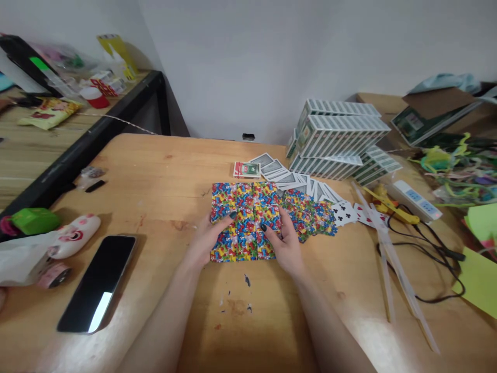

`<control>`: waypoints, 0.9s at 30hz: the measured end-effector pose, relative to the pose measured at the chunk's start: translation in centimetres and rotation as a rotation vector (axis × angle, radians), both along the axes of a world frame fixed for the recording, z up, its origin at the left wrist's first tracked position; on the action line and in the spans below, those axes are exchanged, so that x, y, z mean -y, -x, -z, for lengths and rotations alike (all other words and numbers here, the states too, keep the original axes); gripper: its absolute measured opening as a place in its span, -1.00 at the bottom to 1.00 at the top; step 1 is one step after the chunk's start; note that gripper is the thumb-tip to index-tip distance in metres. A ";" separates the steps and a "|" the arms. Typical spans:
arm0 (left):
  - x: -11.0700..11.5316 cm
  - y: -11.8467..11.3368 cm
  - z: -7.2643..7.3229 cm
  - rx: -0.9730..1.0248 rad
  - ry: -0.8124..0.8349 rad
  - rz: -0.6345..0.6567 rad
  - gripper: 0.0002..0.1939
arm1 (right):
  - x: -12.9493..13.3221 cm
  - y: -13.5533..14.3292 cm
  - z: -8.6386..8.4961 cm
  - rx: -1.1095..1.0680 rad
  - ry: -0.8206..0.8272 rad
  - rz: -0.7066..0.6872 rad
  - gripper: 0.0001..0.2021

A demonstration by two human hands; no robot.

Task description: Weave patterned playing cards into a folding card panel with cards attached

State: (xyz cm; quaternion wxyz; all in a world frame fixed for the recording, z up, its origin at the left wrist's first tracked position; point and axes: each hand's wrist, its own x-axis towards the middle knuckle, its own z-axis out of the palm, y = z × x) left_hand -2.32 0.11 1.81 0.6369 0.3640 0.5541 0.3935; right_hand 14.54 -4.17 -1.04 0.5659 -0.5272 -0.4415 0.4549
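A square sheet of brightly patterned cards or stickers is between my two hands, over the middle of the wooden table. My left hand grips its left edge, thumb on top. My right hand grips the right edge the same way, its thumb also on the face. The fingers beneath are hidden. Similar patterned pieces lie fanned just right of my right hand. Behind them spreads a row of grey-backed playing cards, beside a red and green card box.
Stacked card cartons stand at the back right. On the right lie clear plastic strips, a yellow tool, a power strip and black cable. A phone and a white pouch are on the left.
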 end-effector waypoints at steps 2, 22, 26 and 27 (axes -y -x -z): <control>0.3 -0.3 -0.1 0.085 0.087 0.100 -0.62 | -0.1 -0.3 0.2 -0.006 -0.010 0.033 -0.33; 0.8 -0.8 1.5 -0.169 -0.133 0.009 -0.72 | -0.2 -0.6 -0.2 0.115 -0.013 0.019 -0.35; 0.8 -0.7 0.6 0.036 0.030 0.063 -0.64 | -0.2 -0.6 -0.3 0.061 -0.011 -0.002 -0.35; 0.8 -0.7 0.4 0.068 0.071 0.076 -0.62 | -0.1 -0.6 -0.3 0.051 -0.007 -0.007 -0.35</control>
